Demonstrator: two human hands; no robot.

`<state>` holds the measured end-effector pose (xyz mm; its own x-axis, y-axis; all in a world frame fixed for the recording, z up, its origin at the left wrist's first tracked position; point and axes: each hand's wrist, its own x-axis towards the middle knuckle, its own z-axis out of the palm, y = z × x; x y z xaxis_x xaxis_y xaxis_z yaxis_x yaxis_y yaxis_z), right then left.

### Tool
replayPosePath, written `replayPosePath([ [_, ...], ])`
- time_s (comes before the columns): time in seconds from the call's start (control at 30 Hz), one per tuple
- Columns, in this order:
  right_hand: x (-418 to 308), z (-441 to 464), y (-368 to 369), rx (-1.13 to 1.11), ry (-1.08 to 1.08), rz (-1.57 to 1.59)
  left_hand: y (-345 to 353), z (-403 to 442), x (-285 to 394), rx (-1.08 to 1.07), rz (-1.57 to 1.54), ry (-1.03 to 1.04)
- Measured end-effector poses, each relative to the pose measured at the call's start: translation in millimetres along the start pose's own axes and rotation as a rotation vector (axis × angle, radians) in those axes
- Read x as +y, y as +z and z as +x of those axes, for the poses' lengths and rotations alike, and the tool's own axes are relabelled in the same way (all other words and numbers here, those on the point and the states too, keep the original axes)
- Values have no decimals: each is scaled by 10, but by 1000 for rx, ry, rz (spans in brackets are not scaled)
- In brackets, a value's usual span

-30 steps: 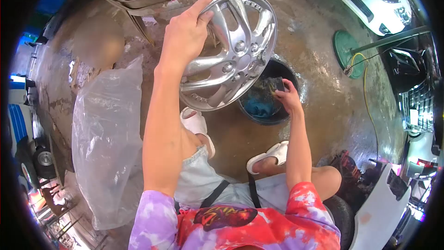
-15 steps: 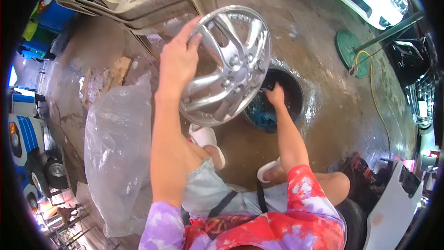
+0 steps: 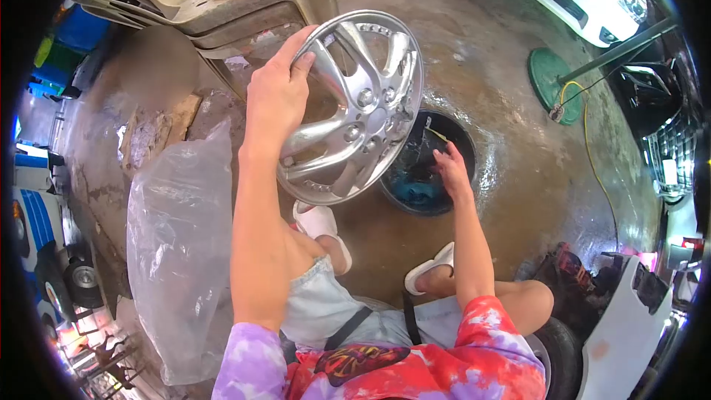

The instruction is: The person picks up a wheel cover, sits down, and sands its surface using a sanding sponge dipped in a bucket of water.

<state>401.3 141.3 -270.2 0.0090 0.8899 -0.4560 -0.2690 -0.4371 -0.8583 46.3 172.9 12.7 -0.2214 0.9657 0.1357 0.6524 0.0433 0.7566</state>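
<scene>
My left hand [image 3: 278, 100] grips the upper left rim of a silver wheel cover [image 3: 378, 118], which hangs tilted in front of me with its spoked face showing. Over the black bucket [image 3: 468, 150], partly hidden behind the cover, is my right hand [image 3: 453, 169], its fingers loosely apart. Close to those fingertips is a dark piece with a yellowish edge [image 3: 435, 134]; no firm hold on it shows. Blue cloth-like material [image 3: 415, 190] lies in the bucket's wet interior.
Stacked beige chairs [image 3: 252, 11] stand at upper left, above a clear plastic bag [image 3: 181, 252]. A green round base [image 3: 546, 78] with a pole and yellow cord is on the wet floor at right. A white car [image 3: 592, 7], a tire [image 3: 559, 355] and a white panel [image 3: 622, 333] are nearby.
The wheel cover has moved slightly left and down from its first position. My right hand, earlier pinching a dark piece, dipped into the bucket and has come back up with its fingers looser.
</scene>
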Motion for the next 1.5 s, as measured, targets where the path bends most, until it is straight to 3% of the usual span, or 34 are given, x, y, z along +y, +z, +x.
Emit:
replayPosePath([
  [0.17,-18,26,-84,124,-243,-374,-9,-38,-62,22,12,16],
  [0.27,-117,-28,-89,461,-477,-994,-2,-36,-147,61,69,56],
  [0.3,-168,-69,-120,402,-429,-1032,2,-24,-181,59,56,48],
  [0.4,-254,-120,-22,166,-61,-1680,20,-3,-153,56,32,9],
  [0.53,-43,38,320,171,-583,-1512,3,9,-84,44,38,6],
  [0.7,310,667,644,-146,-441,-1529,-6,-37,27,36,25,6],
  [0.8,762,675,579,-3,-622,-1664,-16,-50,58,36,36,42],
  [0.9,719,775,503,-26,-209,-1695,-19,-7,45,15,58,23],
  [0.93,579,615,434,54,-451,-1484,-10,-16,35,9,51,21],
  [1.0,122,382,354,108,-303,-1016,-1,9,34,0,58,-20],
  [1.17,-313,22,-119,14,-174,-340,12,34,-23,0,65,-26],
  [1.2,-399,-43,-166,30,-158,-283,8,27,-3,5,72,-11],
  [1.23,-490,-115,-160,42,-142,-220,-37,16,112,-69,84,-147],
  [1.27,-534,-155,-135,50,-124,-151,-30,0,98,-40,84,-111],
  [1.33,-518,-120,-93,53,-112,-154,-9,-11,45,23,93,-33],
  [1.4,-467,-125,-30,72,-90,-165,-27,-20,58,-6,36,-90],
  [1.5,-138,209,-236,-417,-203,-641,-9,-48,15,30,45,-32],
])
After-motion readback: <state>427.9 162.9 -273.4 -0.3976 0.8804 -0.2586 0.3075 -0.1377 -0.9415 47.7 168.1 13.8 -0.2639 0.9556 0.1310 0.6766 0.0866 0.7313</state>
